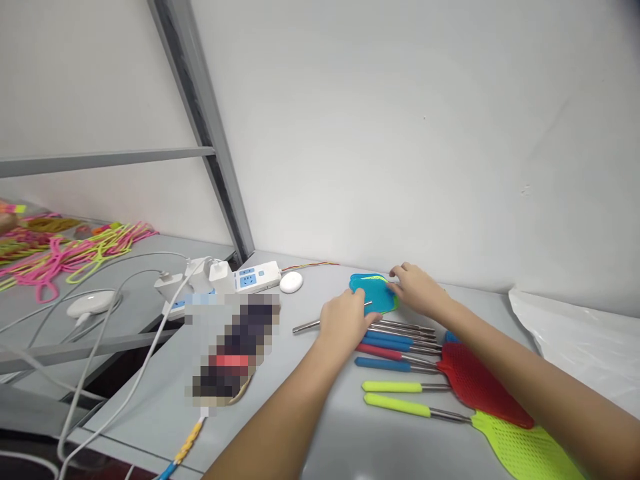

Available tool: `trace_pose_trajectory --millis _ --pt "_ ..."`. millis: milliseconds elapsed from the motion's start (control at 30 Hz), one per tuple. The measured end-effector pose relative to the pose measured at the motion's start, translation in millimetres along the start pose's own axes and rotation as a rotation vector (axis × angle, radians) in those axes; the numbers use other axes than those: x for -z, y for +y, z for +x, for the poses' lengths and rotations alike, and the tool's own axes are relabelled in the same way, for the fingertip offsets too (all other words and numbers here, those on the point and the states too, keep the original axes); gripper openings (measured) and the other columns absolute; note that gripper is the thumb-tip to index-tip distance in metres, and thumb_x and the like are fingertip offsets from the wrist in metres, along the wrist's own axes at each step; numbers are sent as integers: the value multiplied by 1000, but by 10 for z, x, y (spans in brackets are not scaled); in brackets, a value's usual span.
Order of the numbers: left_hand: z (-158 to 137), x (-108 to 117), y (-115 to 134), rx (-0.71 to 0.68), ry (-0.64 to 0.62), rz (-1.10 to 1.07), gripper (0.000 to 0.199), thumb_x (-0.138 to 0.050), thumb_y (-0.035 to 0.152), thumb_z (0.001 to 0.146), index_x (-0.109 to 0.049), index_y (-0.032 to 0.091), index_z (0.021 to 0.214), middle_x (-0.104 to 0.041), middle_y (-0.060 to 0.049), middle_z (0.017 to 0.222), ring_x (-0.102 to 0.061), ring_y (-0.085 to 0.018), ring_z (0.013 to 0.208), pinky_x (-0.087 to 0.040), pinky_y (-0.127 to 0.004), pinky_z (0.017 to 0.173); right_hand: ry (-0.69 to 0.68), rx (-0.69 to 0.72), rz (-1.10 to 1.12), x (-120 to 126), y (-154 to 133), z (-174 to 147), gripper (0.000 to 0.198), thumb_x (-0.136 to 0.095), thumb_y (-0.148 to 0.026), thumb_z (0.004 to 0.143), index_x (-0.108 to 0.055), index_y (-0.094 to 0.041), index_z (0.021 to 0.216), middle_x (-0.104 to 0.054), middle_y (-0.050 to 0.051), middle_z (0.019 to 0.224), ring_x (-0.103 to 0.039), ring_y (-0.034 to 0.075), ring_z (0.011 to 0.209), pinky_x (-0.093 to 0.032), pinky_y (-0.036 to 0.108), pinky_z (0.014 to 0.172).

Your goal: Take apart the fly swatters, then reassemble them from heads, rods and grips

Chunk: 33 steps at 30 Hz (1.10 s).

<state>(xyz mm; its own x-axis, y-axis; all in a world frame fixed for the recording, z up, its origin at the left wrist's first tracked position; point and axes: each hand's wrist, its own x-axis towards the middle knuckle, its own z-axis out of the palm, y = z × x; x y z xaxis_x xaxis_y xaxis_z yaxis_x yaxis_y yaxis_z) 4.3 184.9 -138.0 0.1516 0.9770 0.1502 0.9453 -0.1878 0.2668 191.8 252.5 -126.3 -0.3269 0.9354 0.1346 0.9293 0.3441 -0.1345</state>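
The turquoise swatter head (373, 293) lies on the grey table (345, 433), and from it I give all the places. Just behind it the table ends at the white wall (350, 133), so the room on that side is narrow. Well to its left, past a pixelated dark object (240, 347), the left table edge runs obliquely, and a metal post (213, 133) stands at the back left of it. Wider bare surface shows in front of it, between the dark object and the row of handles. To its left near the wall I count one power strip (257, 277) and one round white object (291, 283). In front and to its right there are two yellow-green handles (393, 387), one red handle (383, 351) and at least two blue handles (383, 364); one red swatter head (473, 379) and a yellow-green swatter head (520, 447) lie farther right. Several loose rods (405, 328) are just in front of it, too overlapped for exact counting. One plastic sheet (565, 327) is far to its right. The turquoise head is between the two hands: the left hand (345, 317), at its left front, is closed around a metal rod (306, 327), whose other end shows over the head; the right hand (413, 288) has bent fingers at its right edge, but whether they pinch it I cannot tell.
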Motion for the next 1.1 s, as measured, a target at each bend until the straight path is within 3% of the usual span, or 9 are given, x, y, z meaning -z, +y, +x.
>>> trace_pose_trajectory --millis 167,367,567,833,1100 --pt "25 0 -17 41 -3 -14 54 -56 67 73 -55 22 103 -60 -8 100 -64 -24 83 -44 -31 66 -201 137 -108 106 151 43 34 -51 -25 85 -59 -17 117 -57 16 115 -50 29 107 -38 38 84" --pt "69 45 -37 96 -75 7 60 -56 70 71 -56 20 102 -57 -10 101 -63 -25 86 -45 -31 68 -293 188 -194 135 197 115 42 -58 -26 75 -61 -17 116 -55 17 113 -48 32 106 -38 41 84" --pt "106 13 -59 128 -51 16 58 -54 69 73 -55 19 101 -57 -10 101 -63 -24 85 -44 -30 66 -365 180 -230 168 110 281 40 -63 -30 69 -66 -16 106 -59 17 107 -53 32 100 -41 39 80" --pt "153 21 -93 177 -72 -1 63 -52 72 71 -53 18 104 -59 -13 104 -62 -27 90 -43 -32 67 -367 188 -238 193 69 252 27 -58 -31 75 -69 -17 95 -64 15 101 -57 28 92 -39 36 76" --pt "171 -20 -101 179 -47 8 63 -46 74 73 -52 18 103 -60 -12 102 -61 -26 89 -41 -30 63 -258 212 -269 76 73 176 19 -52 -24 83 -67 -16 91 -65 14 100 -59 25 93 -34 37 81"
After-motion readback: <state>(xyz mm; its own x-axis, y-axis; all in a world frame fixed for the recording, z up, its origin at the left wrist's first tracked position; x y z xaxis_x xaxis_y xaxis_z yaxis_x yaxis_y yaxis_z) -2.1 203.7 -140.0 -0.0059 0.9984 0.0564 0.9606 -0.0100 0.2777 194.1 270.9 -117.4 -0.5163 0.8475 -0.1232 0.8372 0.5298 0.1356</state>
